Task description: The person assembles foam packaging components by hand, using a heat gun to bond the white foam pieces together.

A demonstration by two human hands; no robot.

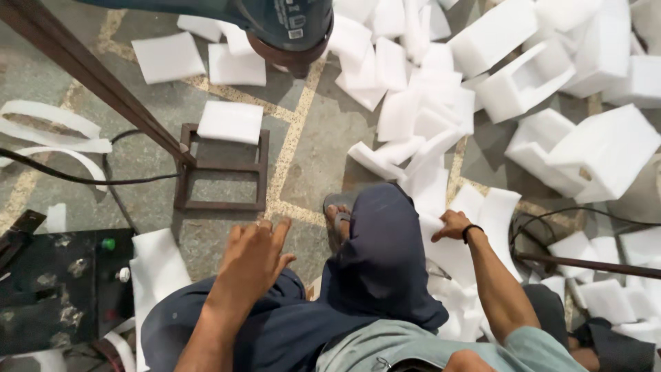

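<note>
At the far left edge of your view, white foam strips (48, 127) curl on the floor (317, 145), and below them sits a dark, paint-flecked box (58, 289) with a small green knob (108, 244) on top. A black cable (82, 178) runs across the strips toward a rusty square metal frame (222, 169), which carries one flat foam pad (231, 122) on its upper bar. A slanted metal bar (96, 79) comes down from the top left corner to that frame.

Your left hand (253, 258) hovers above your left knee, palm down, its fingers (279, 234) spread loosely and holding nothing. It is nearest the white foam sheet (158, 269) lying just beside your leg.

In the middle, your right knee in dark trousers (379, 262) is raised, and your sandalled foot (339, 220) rests flat on the floor. Overhead, at the top of the frame, hangs a dark teal machine head (289, 27).

Your right hand (451, 226), with a black band (471, 231) at the wrist, rests on a flat foam piece (447, 255) just right of your knee. Its fingers are curled down onto the foam's edge; you cannot tell whether they pinch it or only press on it.

Farther right, loose foam pieces (413, 103) are heaped on the floor, and folded foam boxes (599, 151) are piled up toward the top right corner.
</note>
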